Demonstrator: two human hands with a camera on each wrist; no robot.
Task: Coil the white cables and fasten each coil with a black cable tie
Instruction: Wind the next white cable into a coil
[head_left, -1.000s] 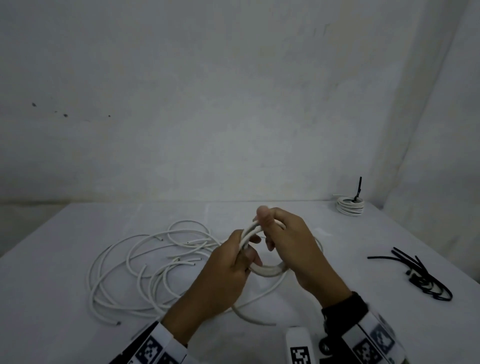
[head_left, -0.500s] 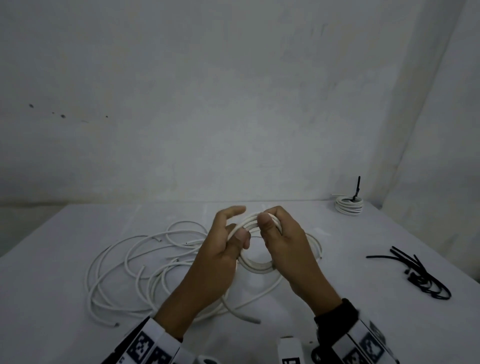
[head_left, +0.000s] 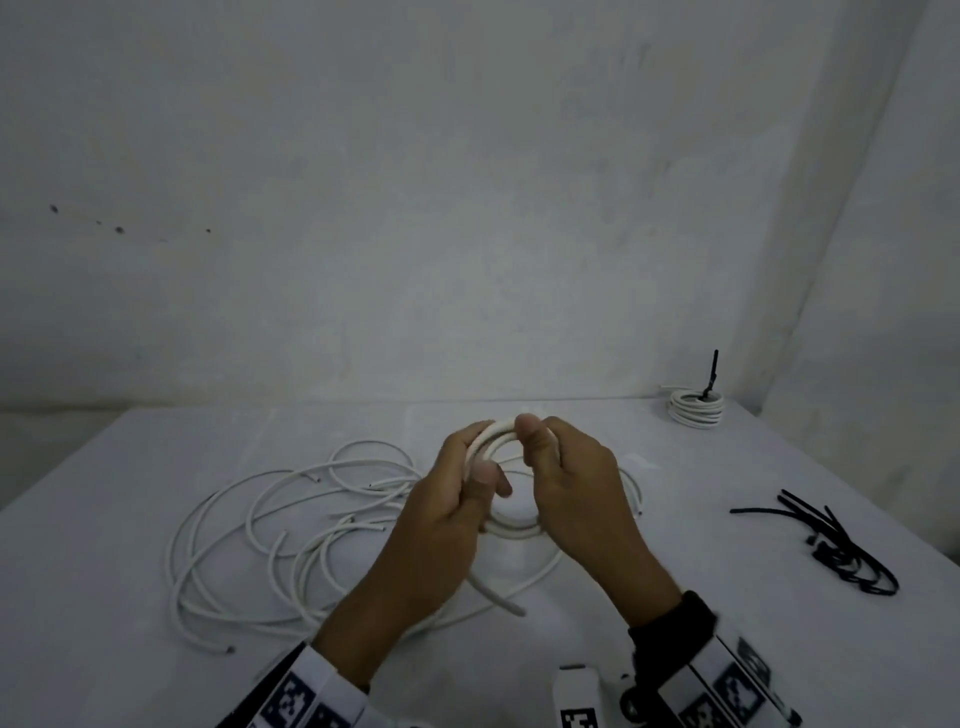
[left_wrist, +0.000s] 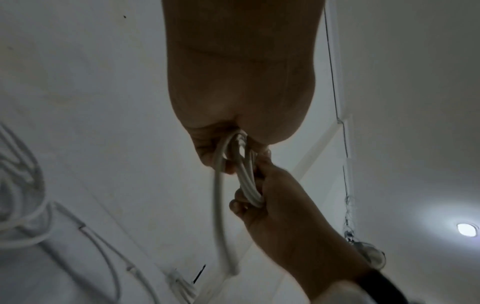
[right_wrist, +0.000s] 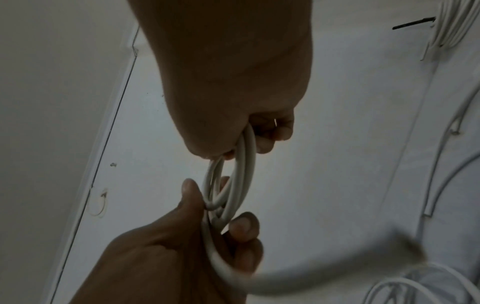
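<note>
Since half a second ago the left hand has closed back onto the coil: its fingers, then spread above the loops, now curl round the left side of the ring, while the loose tail has swung in toward the person's body. Both hands are together on this coil, held up off the bench; the right hand pinches the top and right side of the ring with thumb over the strands, and the wrist views show each hand with several white turns running through its curled fingers. As for progress, one finished coil stands at the far right corner of the bench, well beyond the held coil, with a black tie sticking up from it, so one cable looks done. The held coil appears nearly wound, with only a short tail hanging below it toward the person, but it carries no tie yet. Left of the held coil lies a sprawl of loose white cables with several cut ends showing; how many separate pieces there are I cannot tell, and all of them look to be waiting for winding. To the right of the held coil, well apart from it, a small heap of spare black ties lies on the bench, out of either hand's immediate reach while both grip the ring.
</note>
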